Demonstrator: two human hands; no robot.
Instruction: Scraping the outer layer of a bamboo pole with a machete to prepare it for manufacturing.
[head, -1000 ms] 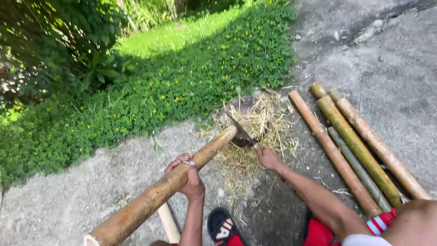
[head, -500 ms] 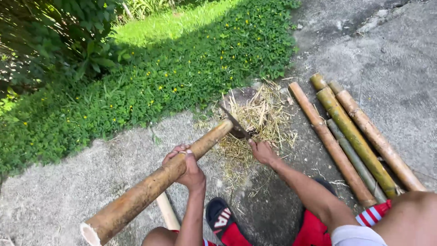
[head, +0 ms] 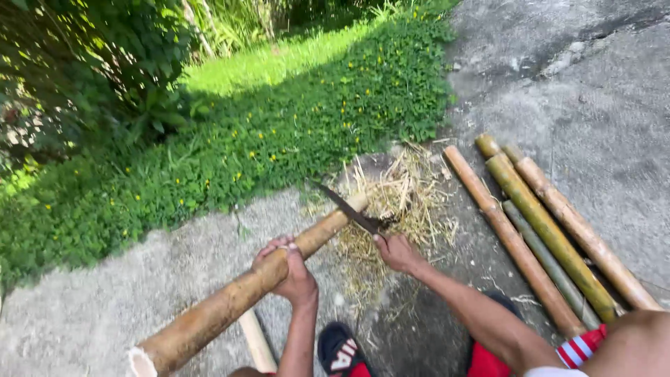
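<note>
My left hand (head: 289, 267) grips a thick brown bamboo pole (head: 223, 307) that slants from the lower left up to its far end near the straw. My right hand (head: 396, 251) holds the handle of a dark long-bladed knife (head: 347, 207). The blade lies across the pole's far tip, pointing up and to the left. Under the tip a heap of dry shavings (head: 398, 202) covers the concrete. A thinner pale stick (head: 256, 342) lies beneath the pole near my leg.
Several bamboo poles (head: 544, 237) lie side by side on the concrete at the right. Low green plants with yellow flowers (head: 279, 132) border the concrete at the back and left. A dark sandal (head: 342, 352) and red shorts (head: 488, 363) show at the bottom edge.
The knife blade has risen and now angles up-left across the pole's tip. The pole's far end has shifted slightly right, with my left hand gripping lower along it.
</note>
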